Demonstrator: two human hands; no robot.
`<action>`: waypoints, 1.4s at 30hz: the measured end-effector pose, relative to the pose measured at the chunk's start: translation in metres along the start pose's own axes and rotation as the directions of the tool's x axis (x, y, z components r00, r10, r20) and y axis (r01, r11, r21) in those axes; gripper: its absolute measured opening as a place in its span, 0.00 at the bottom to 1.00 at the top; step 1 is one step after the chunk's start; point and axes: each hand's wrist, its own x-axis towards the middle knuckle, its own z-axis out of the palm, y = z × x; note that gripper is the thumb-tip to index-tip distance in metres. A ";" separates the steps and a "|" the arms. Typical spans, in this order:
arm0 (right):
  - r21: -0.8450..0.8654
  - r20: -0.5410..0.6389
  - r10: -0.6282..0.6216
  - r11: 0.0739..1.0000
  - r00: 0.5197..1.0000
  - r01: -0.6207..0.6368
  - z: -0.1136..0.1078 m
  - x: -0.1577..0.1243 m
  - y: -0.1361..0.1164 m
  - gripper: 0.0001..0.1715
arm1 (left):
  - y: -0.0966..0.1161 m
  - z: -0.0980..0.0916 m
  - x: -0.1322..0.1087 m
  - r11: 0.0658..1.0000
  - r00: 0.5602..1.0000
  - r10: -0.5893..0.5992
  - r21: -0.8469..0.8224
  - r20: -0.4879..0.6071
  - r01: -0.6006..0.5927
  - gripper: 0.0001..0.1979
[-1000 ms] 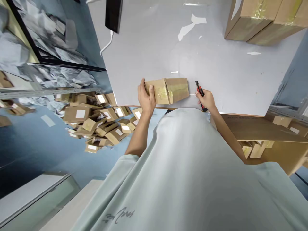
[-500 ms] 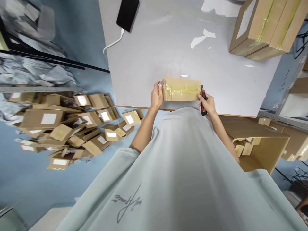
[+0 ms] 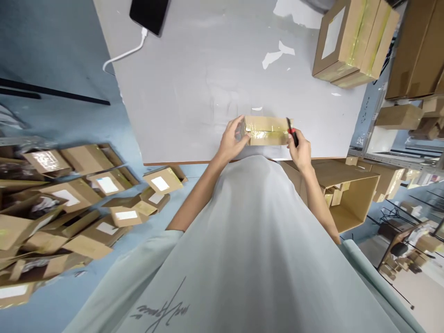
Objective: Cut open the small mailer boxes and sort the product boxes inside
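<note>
A small taped cardboard box [image 3: 267,130] lies near the front edge of the white table [image 3: 194,92]. My left hand [image 3: 234,138] grips the box's left end, fingers curled round it. My right hand [image 3: 301,148] is closed on a red and black utility knife [image 3: 292,132], whose tip rests at the box's right end. My pale green shirt fills the lower middle of the view.
Two larger taped cartons [image 3: 350,41] stand at the table's far right. A black phone [image 3: 149,14] with a white cable [image 3: 125,51] lies at the far left. Several small boxes [image 3: 79,194] are heaped on the blue floor to the left. An open carton [image 3: 350,194] sits on the right.
The box was turned square to me and now lies flat near the edge. My right hand has brought the knife from beside the box onto its right end. The view has shifted left.
</note>
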 end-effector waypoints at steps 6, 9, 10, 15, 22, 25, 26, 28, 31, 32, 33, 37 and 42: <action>-0.327 0.251 -0.164 0.913 0.954 0.243 -0.007 0.014 -0.056 0.27 | 0.004 0.001 0.014 0.996 0.993 0.068 0.059 0.095 -0.074 0.44; -0.445 0.336 -0.143 0.847 0.931 0.291 -0.005 0.024 -0.071 0.27 | -0.001 0.001 0.012 0.994 0.989 0.088 0.050 0.121 -0.094 0.43; -0.471 0.357 -0.134 0.829 0.925 0.302 -0.005 0.027 -0.074 0.26 | -0.001 0.000 0.011 0.994 0.987 0.097 0.046 0.126 -0.103 0.43; -0.540 0.391 -0.090 0.783 0.916 0.308 -0.006 0.032 -0.083 0.29 | 0.002 0.002 0.008 0.994 0.987 0.098 0.033 0.127 -0.103 0.43; -0.569 0.396 -0.060 0.767 0.916 0.296 -0.003 0.036 -0.085 0.28 | -0.001 0.003 0.013 0.996 0.983 0.076 0.042 0.168 -0.084 0.42; -0.567 0.410 -0.071 0.761 0.909 0.316 -0.001 0.041 -0.087 0.26 | -0.003 0.003 0.015 0.996 0.981 0.073 0.046 0.181 -0.083 0.43; -0.562 0.420 -0.078 0.760 0.904 0.327 0.000 0.044 -0.087 0.26 | -0.003 0.003 0.015 0.996 0.980 0.073 0.042 0.188 -0.082 0.44; -0.549 0.445 -0.094 0.757 0.891 0.354 0.002 0.051 -0.089 0.24 | -0.004 0.002 0.015 0.997 0.978 0.073 0.025 0.197 -0.079 0.45; -0.533 0.474 -0.120 0.750 0.873 0.392 0.006 0.059 -0.091 0.25 | -0.004 0.002 0.014 0.998 0.980 0.057 -0.003 0.190 -0.058 0.46; -0.528 0.478 -0.130 0.748 0.868 0.403 0.007 0.060 -0.091 0.25 | -0.004 0.002 0.014 0.999 0.981 0.049 -0.011 0.188 -0.048 0.46; -0.523 0.481 -0.139 0.747 0.866 0.410 0.007 0.061 -0.091 0.25 | -0.004 0.002 0.014 0.999 0.981 0.042 -0.021 0.187 -0.038 0.47; -0.481 0.479 -0.191 0.760 0.857 0.438 0.004 0.064 -0.084 0.24 | -0.004 0.002 0.013 0.998 0.982 0.017 -0.062 0.190 -0.005 0.48; -0.371 0.476 -0.271 0.800 0.837 0.471 0.007 0.076 -0.071 0.26 | -0.010 0.003 0.014 0.999 0.986 -0.023 -0.022 0.166 0.027 0.48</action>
